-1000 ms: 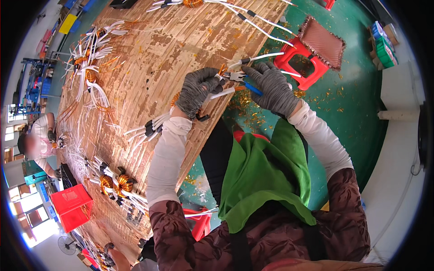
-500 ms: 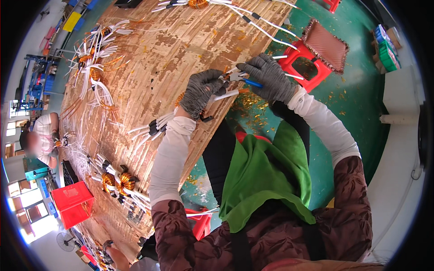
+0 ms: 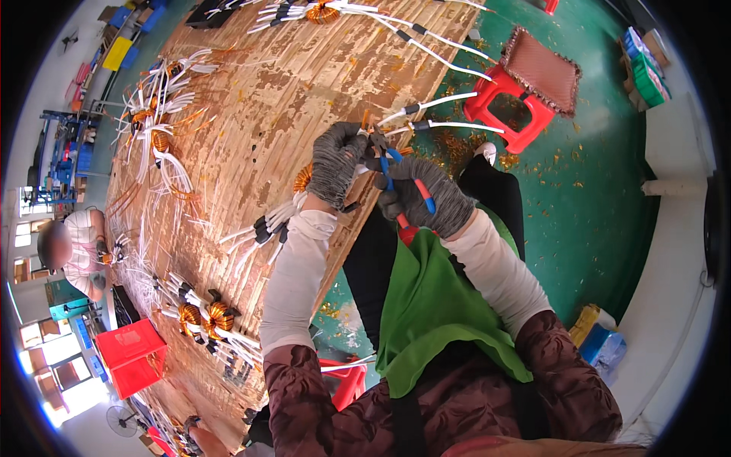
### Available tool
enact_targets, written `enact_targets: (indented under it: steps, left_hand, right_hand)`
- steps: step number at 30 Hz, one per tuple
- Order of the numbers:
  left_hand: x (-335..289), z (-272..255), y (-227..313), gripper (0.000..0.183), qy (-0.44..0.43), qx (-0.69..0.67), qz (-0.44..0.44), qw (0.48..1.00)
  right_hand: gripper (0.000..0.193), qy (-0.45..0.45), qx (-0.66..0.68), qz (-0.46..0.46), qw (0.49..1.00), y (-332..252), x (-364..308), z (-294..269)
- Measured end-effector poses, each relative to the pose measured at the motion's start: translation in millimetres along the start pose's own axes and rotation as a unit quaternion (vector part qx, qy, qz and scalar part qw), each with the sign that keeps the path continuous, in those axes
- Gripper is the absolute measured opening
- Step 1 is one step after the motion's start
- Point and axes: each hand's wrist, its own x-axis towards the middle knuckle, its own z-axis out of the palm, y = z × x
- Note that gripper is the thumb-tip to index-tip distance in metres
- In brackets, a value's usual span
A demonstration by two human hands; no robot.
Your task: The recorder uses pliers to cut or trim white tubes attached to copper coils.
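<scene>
My left hand [image 3: 335,166], in a grey knitted glove, is closed at the table edge on the copper wire ends of a coil. That copper-wound coil [image 3: 302,180] shows only partly behind the wrist, with white-sleeved leads [image 3: 266,225] spreading on the table below it. My right hand [image 3: 430,199], gloved too, grips pliers [image 3: 391,169] with blue and red handles. Their jaws are at the wire ends beside my left fingertips; whether they touch a wire is too small to tell. White-sleeved wires [image 3: 445,124] stretch from there toward the red stool.
Another coil [image 3: 323,13] with long white leads lies at the table's far edge. More coils [image 3: 218,316] and wire bundles [image 3: 158,141] lie on the left. A red stool [image 3: 525,114] with a cushion [image 3: 542,72] stands right. A co-worker [image 3: 82,244] sits across the table.
My right hand has moved down and toward me, turning the pliers so both handles show. The white-sleeved wires it covered are now exposed. My left hand stays almost in place.
</scene>
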Motion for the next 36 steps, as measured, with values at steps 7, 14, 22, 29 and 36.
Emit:
enact_targets:
  steps: [7,14,22,29,36]
  left_hand:
    - [0,7,-1,0.031,-0.042,0.171,0.064,0.982]
    - [-2,23,4,0.049,-0.018,0.393,0.076,0.916]
    - [-4,29,10,0.056,-0.008,0.44,0.068,0.896]
    - [-7,-11,1,0.032,-0.129,0.201,0.079,0.968]
    - [-11,-6,8,0.029,-0.116,0.173,0.058,0.976]
  right_hand:
    - [0.024,0.079,-0.274,-0.046,0.957,-18,-16,-14]
    - [0.022,0.114,-0.344,-0.142,0.921,-10,-35,-19]
    - [0.039,0.195,-0.264,-0.386,0.862,-20,-40,-40]
    - [0.064,0.168,-0.808,-0.273,0.494,-28,-45,-18]
    - [0.063,0.17,-0.852,-0.284,0.406,-35,-27,-3]
